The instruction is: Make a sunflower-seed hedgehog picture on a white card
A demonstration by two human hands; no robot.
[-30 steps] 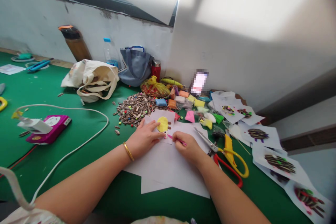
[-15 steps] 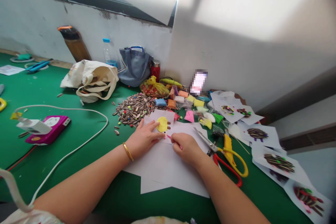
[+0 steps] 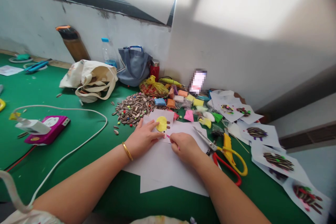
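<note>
A small white card (image 3: 154,114) lies on larger white paper sheets (image 3: 157,173). On the card are a yellow clay disc (image 3: 162,124), brown clay strips (image 3: 168,125) on its right edge, and a small white-and-pink clay piece with dark dots below it. My left hand (image 3: 145,136), with a gold bracelet at the wrist, lies on the card with its fingers stretched out, their tips at the disc and the small piece. Closed in a fist, my right hand (image 3: 183,147) grips a thin pink stick-like tool (image 3: 168,136). Its tip is at the small piece; the rest is hidden.
Large scissors (image 3: 228,157) lie right of the papers. Sunflower seeds (image 3: 133,108) are heaped behind the card, beside several clay packets (image 3: 189,114). Finished seed pictures (image 3: 278,161) line the right edge. A purple power block (image 3: 48,129) and white cable (image 3: 78,143) lie left.
The view has shifted very slightly. Both hands stay almost in place, with the pink tool's tip still at the small clay piece.
</note>
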